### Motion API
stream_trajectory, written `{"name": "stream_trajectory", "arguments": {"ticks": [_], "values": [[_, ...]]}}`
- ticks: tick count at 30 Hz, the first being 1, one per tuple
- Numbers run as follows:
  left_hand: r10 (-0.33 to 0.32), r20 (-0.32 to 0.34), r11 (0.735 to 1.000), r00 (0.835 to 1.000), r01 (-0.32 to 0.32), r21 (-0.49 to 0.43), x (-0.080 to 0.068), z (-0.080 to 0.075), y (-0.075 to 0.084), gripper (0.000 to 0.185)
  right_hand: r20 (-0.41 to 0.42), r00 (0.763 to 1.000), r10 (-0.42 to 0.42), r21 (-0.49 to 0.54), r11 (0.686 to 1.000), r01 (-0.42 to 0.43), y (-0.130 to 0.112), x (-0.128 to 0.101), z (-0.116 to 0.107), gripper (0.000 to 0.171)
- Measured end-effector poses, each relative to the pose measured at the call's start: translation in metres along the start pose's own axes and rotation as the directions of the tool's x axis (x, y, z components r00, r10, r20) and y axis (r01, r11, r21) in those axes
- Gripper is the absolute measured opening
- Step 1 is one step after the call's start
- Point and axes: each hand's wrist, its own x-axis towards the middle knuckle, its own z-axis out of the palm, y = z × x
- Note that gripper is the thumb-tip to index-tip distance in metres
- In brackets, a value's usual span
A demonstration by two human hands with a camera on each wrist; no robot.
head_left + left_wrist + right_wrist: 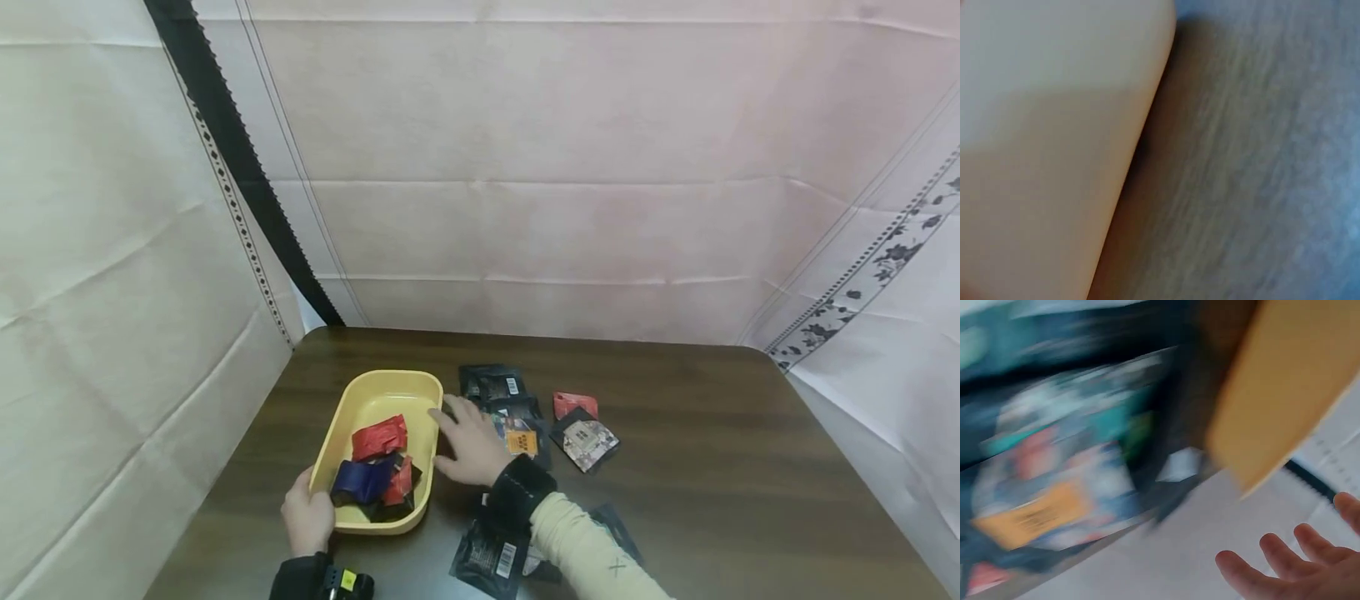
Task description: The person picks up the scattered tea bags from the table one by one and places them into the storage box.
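Your right hand (471, 443), fingers spread flat, is hovering just right of the yellow tray (358, 398), with the packets (516, 433) immediately right of it. Your left hand (307, 515) is gripping the tray's near-left rim.

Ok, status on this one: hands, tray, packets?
Left hand holds yellow tray at its near corner. Right hand open, over table packets. Tray holds red and blue packets.

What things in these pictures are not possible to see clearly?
- Head view: print on the packets is too small to read.
- Head view: the packet near the right hand is partly hidden by the sleeve.
- Right wrist view: the packets are blurred.
- Left wrist view: only the yellow tray wall and the table, blurred.
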Motion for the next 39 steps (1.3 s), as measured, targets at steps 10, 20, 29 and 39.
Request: {"name": "stream_trajectory", "arguments": {"ticks": [10,20,29,39], "values": [[-0.011,0.011,1.000,1.000,0.011,0.024,0.001,-0.004,0.000,0.048,-0.042,0.979,0.199,-0.034,0.979,-0.200,0.075,-0.046,-0.003,0.059],[-0.013,-0.001,1.000,1.000,0.013,0.011,-0.001,0.000,0.002,0.049,-0.075,0.878,0.474,-0.182,0.859,-0.479,0.117,-0.081,-0.011,0.058],[-0.021,0.017,1.000,1.000,0.021,0.013,-0.002,-0.001,0.004,0.051,-0.001,0.786,0.619,-0.155,0.776,-0.611,0.140,-0.086,-0.003,0.060],[-0.009,-0.003,1.000,1.000,0.009,0.019,-0.002,0.000,0.003,0.049,-0.085,0.835,0.543,-0.174,0.817,-0.549,0.151,-0.085,0.001,0.033]]}}
